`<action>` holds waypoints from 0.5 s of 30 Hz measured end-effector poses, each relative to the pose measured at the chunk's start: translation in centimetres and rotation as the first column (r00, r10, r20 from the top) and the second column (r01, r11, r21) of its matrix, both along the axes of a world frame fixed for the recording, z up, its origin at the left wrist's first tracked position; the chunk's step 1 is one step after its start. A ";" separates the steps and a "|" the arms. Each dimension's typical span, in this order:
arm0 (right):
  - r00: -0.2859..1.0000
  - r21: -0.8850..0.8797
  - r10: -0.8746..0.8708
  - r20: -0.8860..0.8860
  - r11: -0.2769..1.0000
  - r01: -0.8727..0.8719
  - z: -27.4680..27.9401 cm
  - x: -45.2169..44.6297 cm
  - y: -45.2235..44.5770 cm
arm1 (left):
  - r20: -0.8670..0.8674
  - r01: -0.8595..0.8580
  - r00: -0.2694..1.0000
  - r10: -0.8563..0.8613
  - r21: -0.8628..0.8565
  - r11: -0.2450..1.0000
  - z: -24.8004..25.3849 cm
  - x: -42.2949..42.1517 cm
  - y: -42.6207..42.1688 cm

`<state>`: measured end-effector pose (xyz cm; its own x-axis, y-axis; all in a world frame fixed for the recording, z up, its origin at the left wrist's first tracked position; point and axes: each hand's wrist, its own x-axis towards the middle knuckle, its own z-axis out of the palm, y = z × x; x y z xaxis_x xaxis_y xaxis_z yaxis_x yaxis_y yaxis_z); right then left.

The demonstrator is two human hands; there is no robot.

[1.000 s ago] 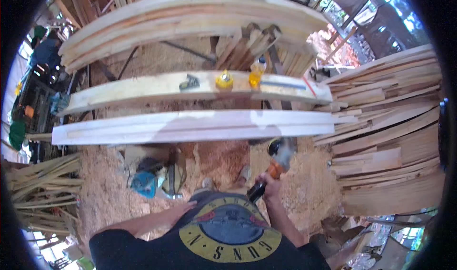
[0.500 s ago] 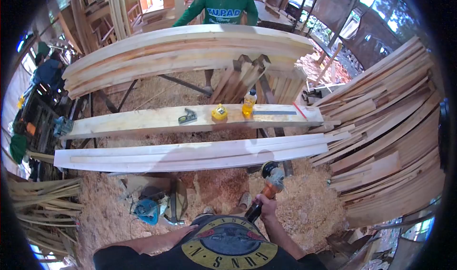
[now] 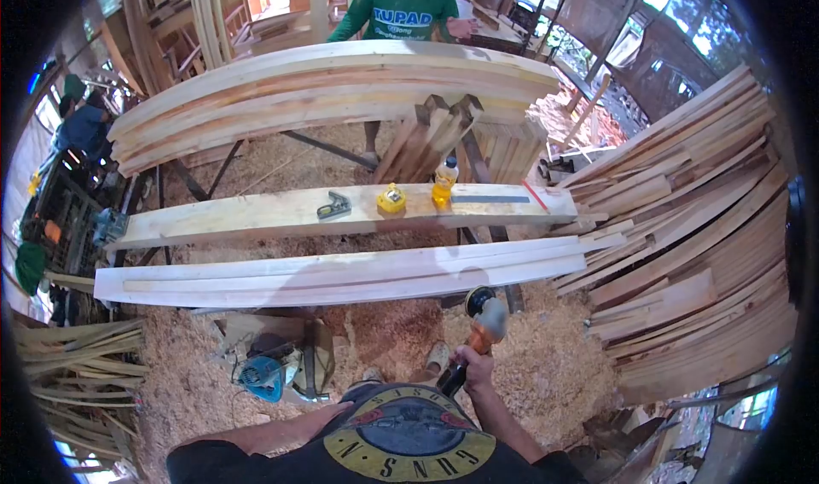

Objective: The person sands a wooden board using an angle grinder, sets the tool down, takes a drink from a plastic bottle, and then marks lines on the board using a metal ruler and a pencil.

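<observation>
My right hand (image 3: 478,370) is wrapped round the dark handle of an angle grinder (image 3: 483,337) with an orange body. The round pad of the grinder points up, just below the near edge of a pale plank (image 3: 341,272) and apart from it. My left hand (image 3: 331,413) lies against the dark shirt at my waist, holding nothing that I can see; its fingers look flat, though their detail is small. Beyond the near plank, a thicker board (image 3: 196,221) bears a small hand plane (image 3: 334,206), a yellow tape measure (image 3: 392,198) and a bottle of yellow liquid (image 3: 444,182).
A co-worker in a green shirt (image 3: 401,11) stands behind stacked curved boards (image 3: 341,83). A blue power tool (image 3: 261,377) sits on the shavings-covered floor (image 3: 546,382). Wood strips are piled at right (image 3: 691,262) and left (image 3: 77,365). Another person (image 3: 84,126) is at far left.
The co-worker's hand has come up into view on the right of the green shirt. The grinder in my right hand has shifted very slightly, and my left hand stays at my waist.
</observation>
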<state>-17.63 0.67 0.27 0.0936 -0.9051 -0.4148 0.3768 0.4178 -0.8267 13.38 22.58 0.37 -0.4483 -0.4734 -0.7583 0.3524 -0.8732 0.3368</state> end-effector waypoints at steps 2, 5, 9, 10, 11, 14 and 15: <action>1.000 -0.010 -0.009 0.017 1.000 0.010 -0.2 0.1 -0.1 | 0.000 0.001 1.000 -0.001 0.004 1.000 0.0 0.0 0.0; 0.999 0.032 -0.019 -0.044 0.999 0.021 0.5 0.3 -0.1 | 0.001 -0.001 1.000 0.001 0.003 1.000 0.0 0.0 -0.1; 0.999 0.083 -0.005 -0.048 0.997 0.009 0.9 0.2 -0.1 | 0.002 -0.001 1.000 0.001 0.009 1.000 -0.1 0.0 0.0; 0.998 0.075 -0.018 -0.058 0.997 0.023 1.5 0.5 -0.1 | -0.001 -0.002 1.000 0.002 0.009 1.000 -0.2 0.0 0.0; 0.997 0.068 -0.031 -0.067 0.997 0.036 2.1 0.7 0.0 | 0.000 -0.002 1.000 0.002 0.010 1.000 -0.2 -0.1 0.0; 0.999 0.059 -0.007 -0.036 0.998 0.009 2.4 0.7 0.0 | -0.001 -0.006 1.000 0.006 0.011 1.000 -0.2 -0.1 0.0; 1.000 0.057 0.012 -0.015 0.998 -0.011 2.4 0.6 -0.1 | -0.002 -0.005 1.000 0.005 0.012 1.000 -0.2 -0.1 0.0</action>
